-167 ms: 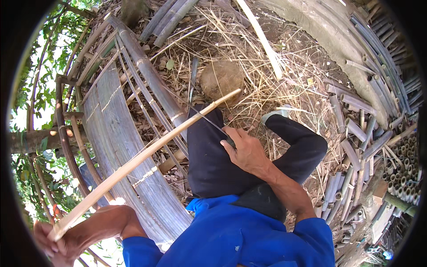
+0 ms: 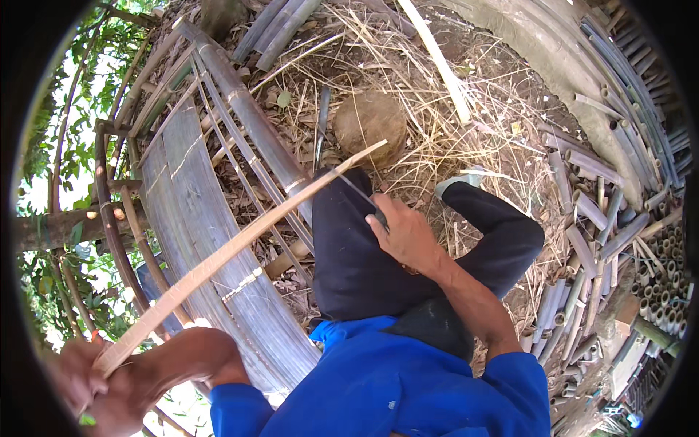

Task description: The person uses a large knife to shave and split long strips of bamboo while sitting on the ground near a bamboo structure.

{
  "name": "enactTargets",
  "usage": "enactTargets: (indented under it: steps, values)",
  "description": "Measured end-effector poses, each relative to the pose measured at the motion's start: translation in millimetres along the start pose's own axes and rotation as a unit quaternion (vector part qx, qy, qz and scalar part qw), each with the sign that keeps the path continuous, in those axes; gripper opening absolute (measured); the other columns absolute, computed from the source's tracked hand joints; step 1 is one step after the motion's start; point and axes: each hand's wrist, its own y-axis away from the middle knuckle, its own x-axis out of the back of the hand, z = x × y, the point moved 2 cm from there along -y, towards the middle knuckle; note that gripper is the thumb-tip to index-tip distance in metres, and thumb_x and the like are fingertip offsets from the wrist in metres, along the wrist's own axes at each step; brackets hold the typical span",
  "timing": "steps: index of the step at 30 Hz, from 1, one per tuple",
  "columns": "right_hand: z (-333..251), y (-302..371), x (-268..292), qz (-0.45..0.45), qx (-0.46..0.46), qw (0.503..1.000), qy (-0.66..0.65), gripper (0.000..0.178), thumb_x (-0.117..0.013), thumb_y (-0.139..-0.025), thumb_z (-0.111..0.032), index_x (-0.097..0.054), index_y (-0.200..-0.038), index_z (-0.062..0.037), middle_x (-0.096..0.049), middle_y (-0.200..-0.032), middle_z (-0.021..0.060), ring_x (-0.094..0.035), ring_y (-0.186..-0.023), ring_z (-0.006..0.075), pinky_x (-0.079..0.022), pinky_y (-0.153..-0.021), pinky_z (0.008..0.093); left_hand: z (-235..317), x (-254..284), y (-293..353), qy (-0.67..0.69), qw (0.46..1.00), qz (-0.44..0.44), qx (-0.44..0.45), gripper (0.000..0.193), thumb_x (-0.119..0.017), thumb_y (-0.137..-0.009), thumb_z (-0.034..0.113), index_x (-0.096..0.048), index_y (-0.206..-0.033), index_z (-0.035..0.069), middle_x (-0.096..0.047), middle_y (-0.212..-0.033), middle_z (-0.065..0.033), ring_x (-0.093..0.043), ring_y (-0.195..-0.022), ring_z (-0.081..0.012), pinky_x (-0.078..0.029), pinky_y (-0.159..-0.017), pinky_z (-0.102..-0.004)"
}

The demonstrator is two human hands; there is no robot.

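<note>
My left hand, blurred at the lower left, is closed around the near end of a long pale bamboo strip. The strip slants up to the right across my left thigh, its far tip in front of a round stump-like block. In my right hand is a knife, gripped by its dark handle. Its thin blade meets the strip near the far end, just above my knee. Most of the handle is hidden by my fingers.
A slatted bamboo bench stands on my left, beside a thick bamboo rail. Pale shavings litter the ground ahead. Another long dark blade-like piece lies by the block. Cut bamboo lengths are piled along the right.
My left hand has risen slightly and moved right, and the strip has turned to show a broader face. The far tip has drawn back a little. Both hands keep their hold.
</note>
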Motion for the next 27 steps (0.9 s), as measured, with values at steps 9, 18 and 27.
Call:
enactTargets:
  steps: [9, 18, 27]
  values:
    - [12.0, -12.3, -6.9, 0.004, -0.018, 0.999, 0.039, 0.03, -0.069, -0.094, -0.02, -0.059, -0.118, -0.0051, -0.065, -0.088, 0.0195, -0.069, -0.073, 0.0408, -0.057, -0.061, 0.0476, -106.1, -88.3, 104.8, 0.061, 0.994, 0.074, 0.06, 0.042, -0.06, -0.089, 0.044, -0.038, -0.066, 0.017, -0.032, -0.054, 0.0049, -0.034, -0.041, -0.0063, -0.025, -0.032, -0.0178]
    - [49.0, -47.4, -8.7, -0.013, -0.027, 0.993, 0.116, 0.016, -0.07, -0.092, -0.015, -0.059, -0.097, -0.0046, -0.062, -0.081, 0.0144, -0.066, -0.062, 0.0334, -0.054, -0.051, 0.0437, -131.9, -120.6, 110.5, 0.039, 0.998, -0.043, 0.018, 0.054, -0.045, -0.104, 0.062, -0.041, -0.075, 0.016, -0.03, -0.059, 0.0078, -0.033, -0.043, -0.0033, -0.024, -0.033, -0.0172]
    - [144.0, -33.9, -10.9, -0.099, -0.2, 0.968, 0.112, 0.034, -0.07, -0.089, -0.012, -0.054, -0.118, -0.0034, -0.063, -0.084, 0.0233, -0.066, -0.075, 0.0456, -0.053, -0.067, 0.0509, -134.6, -124.9, 101.1, 0.085, 0.992, -0.068, 0.066, 0.054, -0.038, -0.106, 0.061, -0.041, -0.078, 0.016, -0.03, -0.063, 0.0081, -0.03, -0.044, -0.004, -0.022, -0.034, -0.0176]
